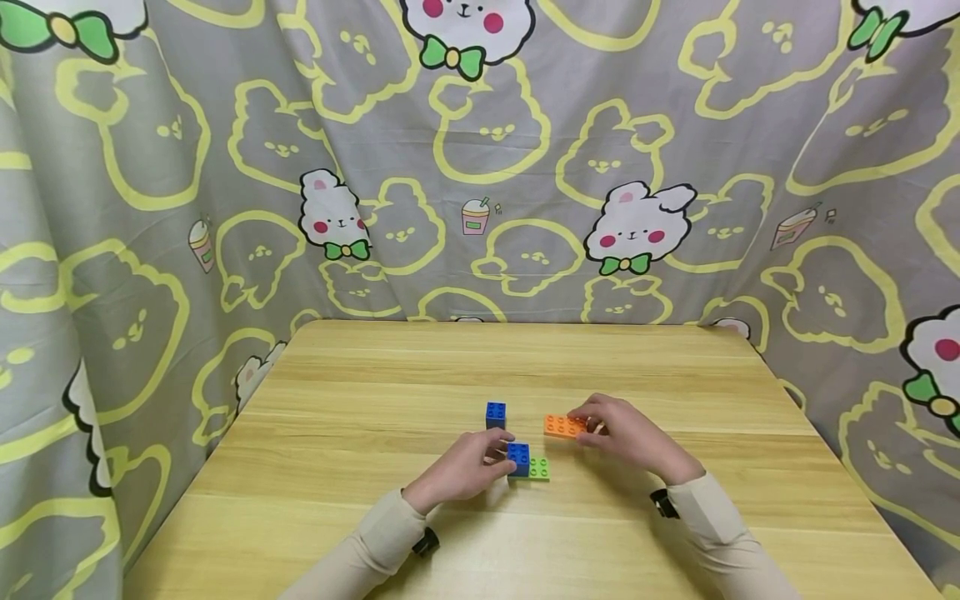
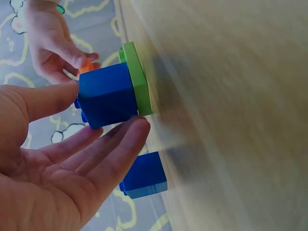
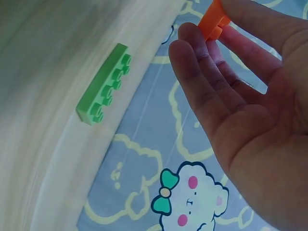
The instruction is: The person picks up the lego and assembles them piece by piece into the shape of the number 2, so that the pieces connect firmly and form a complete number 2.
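Note:
Thumb and fingers of my left hand (image 1: 467,463) hold a blue building block (image 1: 518,458) between them. This block sits on the left part of a thin light-green block (image 1: 539,469), whose bare studs show on the right. In the left wrist view the thumb tip is at the blue block (image 2: 108,96) and the fingertips lie along its other side. My right hand (image 1: 626,429) pinches the right end of a flat orange block (image 1: 561,426), studs up; the hand covers part of it. In the right wrist view only an end of the orange block (image 3: 212,21) shows.
A second blue block (image 1: 496,414) stands behind the left hand on the wooden table (image 1: 360,367). Another green studded block (image 3: 103,86) lies on the table in the right wrist view, hidden in the head view. A patterned curtain (image 1: 525,200) surrounds the table's back and sides.

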Demonstrator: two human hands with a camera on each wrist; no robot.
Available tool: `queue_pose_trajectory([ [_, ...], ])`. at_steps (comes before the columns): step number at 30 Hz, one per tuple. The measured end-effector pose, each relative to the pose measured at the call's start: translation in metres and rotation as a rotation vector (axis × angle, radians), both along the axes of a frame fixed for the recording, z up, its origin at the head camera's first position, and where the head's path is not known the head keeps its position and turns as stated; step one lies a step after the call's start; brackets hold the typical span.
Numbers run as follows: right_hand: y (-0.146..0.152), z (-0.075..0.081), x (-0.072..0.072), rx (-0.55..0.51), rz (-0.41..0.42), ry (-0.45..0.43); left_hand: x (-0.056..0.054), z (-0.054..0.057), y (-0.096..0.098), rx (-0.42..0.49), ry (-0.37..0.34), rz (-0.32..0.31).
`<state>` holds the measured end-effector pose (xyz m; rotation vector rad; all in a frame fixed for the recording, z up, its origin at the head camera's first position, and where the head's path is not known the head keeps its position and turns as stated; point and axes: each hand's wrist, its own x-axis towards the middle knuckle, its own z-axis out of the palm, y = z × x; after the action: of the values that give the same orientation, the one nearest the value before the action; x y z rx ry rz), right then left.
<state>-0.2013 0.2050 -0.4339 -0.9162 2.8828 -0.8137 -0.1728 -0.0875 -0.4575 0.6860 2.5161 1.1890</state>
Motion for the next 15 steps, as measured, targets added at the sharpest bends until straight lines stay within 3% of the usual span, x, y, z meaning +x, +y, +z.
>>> queue_pose_trajectory([
  [7,-0.0045,0.0057,0.0045,-0.002,-0.015,0.006,0.0001,0.0046,-0.0012,0.011,0.072,0.017],
  [15,-0.0096,0.0088,0.0074,-0.006,-0.010,0.004,0.0006,0.0079,-0.0011,0.042,0.123,0.090],
])
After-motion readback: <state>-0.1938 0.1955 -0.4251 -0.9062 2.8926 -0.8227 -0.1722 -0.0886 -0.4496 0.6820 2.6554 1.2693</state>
